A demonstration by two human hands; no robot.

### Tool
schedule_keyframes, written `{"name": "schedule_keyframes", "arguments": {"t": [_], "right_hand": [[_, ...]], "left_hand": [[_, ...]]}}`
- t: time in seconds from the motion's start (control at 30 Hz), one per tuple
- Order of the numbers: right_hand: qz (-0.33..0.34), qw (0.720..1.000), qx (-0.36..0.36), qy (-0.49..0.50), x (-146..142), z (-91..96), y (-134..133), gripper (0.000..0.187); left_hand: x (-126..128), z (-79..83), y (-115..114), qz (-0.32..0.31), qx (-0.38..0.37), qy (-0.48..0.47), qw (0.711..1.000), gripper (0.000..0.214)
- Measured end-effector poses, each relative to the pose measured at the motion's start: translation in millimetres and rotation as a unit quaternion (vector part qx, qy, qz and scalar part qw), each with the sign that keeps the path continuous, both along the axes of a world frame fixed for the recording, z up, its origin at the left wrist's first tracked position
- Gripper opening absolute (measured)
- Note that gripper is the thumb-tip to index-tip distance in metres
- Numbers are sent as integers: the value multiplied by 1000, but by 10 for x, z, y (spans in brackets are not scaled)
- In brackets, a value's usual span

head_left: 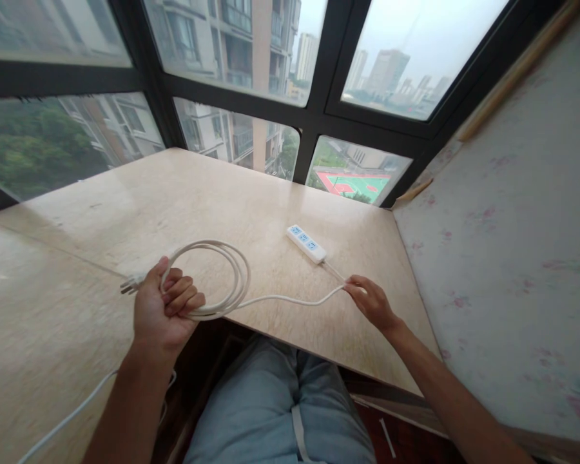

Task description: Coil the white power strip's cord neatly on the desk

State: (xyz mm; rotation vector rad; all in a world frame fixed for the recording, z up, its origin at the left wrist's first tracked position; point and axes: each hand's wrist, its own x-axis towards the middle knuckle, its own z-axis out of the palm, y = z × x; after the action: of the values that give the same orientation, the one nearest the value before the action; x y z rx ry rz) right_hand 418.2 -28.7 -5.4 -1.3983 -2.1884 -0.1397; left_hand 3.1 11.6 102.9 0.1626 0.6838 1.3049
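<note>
My left hand (167, 309) is closed around a coiled loop of white cord (232, 277), held just above the near edge of the beige stone sill (183, 200). The plug (131, 283) sticks out to the left of that hand. From the loops the cord runs right to my right hand (370, 299), which pinches it close to where it enters the white power strip (307, 243). The power strip lies flat on the sill, its blue-marked sockets facing up.
Large windows with black frames (314, 116) stand behind the sill. A floral-papered wall (512, 225) closes the right side. Another white cable (67, 419) hangs at lower left. My legs in light jeans (270, 406) sit below the sill's edge.
</note>
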Motion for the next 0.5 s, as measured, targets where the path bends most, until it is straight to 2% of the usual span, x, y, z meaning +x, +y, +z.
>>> {"name": "schedule_keyframes", "arguments": {"t": [0.07,0.17,0.3,0.4,0.5], "right_hand": [[-15,1000,-2,12,-43,95,54,27],[-5,999,-28,14,-121,240,144,28],[50,989,-131,36,-115,346,271,28],[93,970,-220,36,-20,359,330,27],[109,952,-282,45,82,347,348,29]], "left_hand": [[-74,16,15,20,-1,11,1000,48],[-108,-14,68,5,-11,21,1000,49],[-85,-117,174,-34,-18,10,999,50],[-87,-203,248,-49,-12,-6,999,49],[-100,-279,305,-67,-12,-15,998,48]]}}
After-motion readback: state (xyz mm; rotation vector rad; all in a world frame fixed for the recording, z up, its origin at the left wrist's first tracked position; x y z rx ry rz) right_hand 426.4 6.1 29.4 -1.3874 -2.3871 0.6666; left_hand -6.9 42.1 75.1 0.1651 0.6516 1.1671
